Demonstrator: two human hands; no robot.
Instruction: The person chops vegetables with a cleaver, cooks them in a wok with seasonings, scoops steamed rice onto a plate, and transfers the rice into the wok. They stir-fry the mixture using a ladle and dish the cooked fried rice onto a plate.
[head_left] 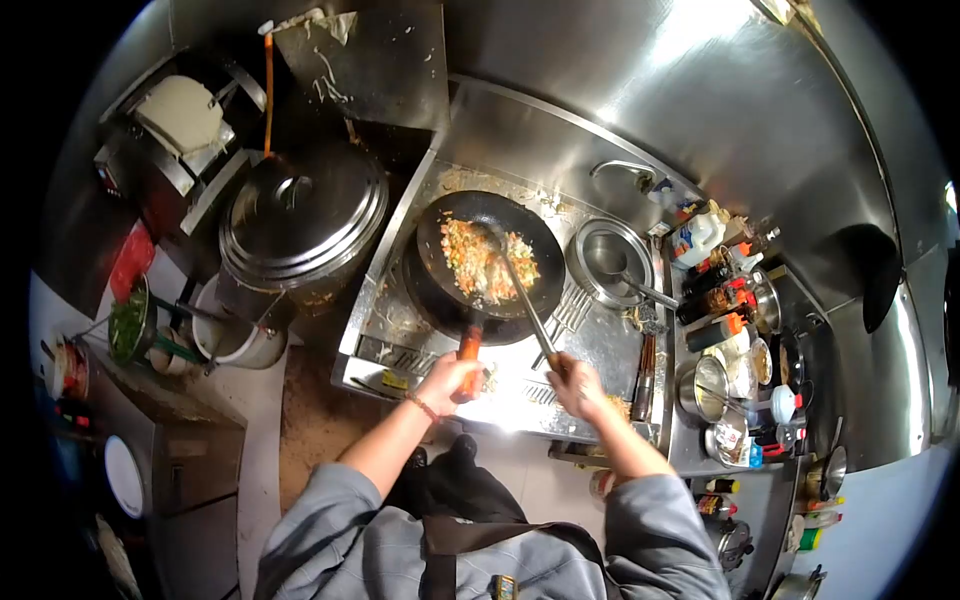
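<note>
Below me a black wok (540,245) sits on the steel stove, with chopped orange, green and pale food (465,255) spread inside it. My left hand (447,385) is wrapped round the wok's orange-brown handle (469,347). In my right hand (577,386) is the end of a long-handled cooking ladle (530,308); its head is down among the food, so its shape is partly hidden. Right of the wok stands a metal pot (603,240) with another ladle (640,288) resting in it.
A large lidded stockpot (300,215) stands left of the stove (385,305). Sauce bottles (715,332), metal bowls (703,388) and a white jug (697,238) crowd the right-hand counter. Greens fill a basket (130,325) at far left. A faucet (622,166) juts from the back wall.
</note>
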